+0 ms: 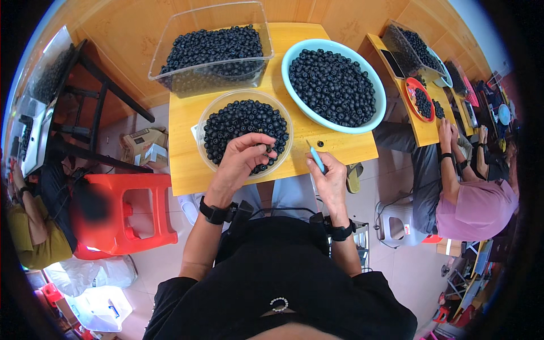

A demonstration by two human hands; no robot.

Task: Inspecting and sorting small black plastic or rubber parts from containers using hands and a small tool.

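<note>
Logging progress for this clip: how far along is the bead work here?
Done: cannot tell for sure; the blue basin and the clear tub both hold many black beads. In hand: the left hand pinches a bead over the clear bowl, and the right hand holds a teal tool. Left: the bowl is about full.

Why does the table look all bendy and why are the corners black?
In the head view, the fisheye lens curves the yellow table edges and leaves black corners; light is bright and even, with soft glare on the clear tub; the left hand and dark beads look sharp, while things near the rim are squeezed.
</note>
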